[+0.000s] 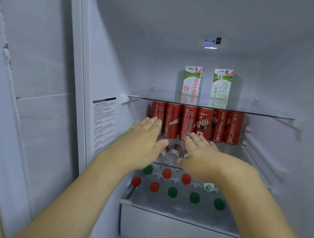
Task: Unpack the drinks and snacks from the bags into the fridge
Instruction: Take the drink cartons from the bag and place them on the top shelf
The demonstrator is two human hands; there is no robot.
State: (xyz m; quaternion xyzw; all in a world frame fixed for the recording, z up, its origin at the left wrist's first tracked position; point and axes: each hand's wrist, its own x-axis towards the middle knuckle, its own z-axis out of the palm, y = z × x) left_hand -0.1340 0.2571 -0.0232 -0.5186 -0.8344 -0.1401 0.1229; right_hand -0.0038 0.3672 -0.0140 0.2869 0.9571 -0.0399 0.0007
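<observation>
Now, step: the person is tidying drinks on the middle shelf of the fridge, I think, not putting a new one in.
Left hand: the left hand is flat and open, fingers straight, touching the red cola cans at the left end of the row. It holds nothing.
Right hand: the right hand is flat and open too, fingers near the bottom of a middle can. It grips nothing that I can see.
Drinks: the cans stand in a row under the glass shelf. Two milk cartons stand at the back on top of it. Water bottles with red and green caps fill the shelf below.
Next move: I think the hands should push the cans back gently, so they do not tip. Then it is time to get more from the bags.
Hard to see: some small bottles lie between the hands, mostly covered. No bags or snacks are in view. A yellow blur sits at the left edge, and I cannot tell what it is.
</observation>
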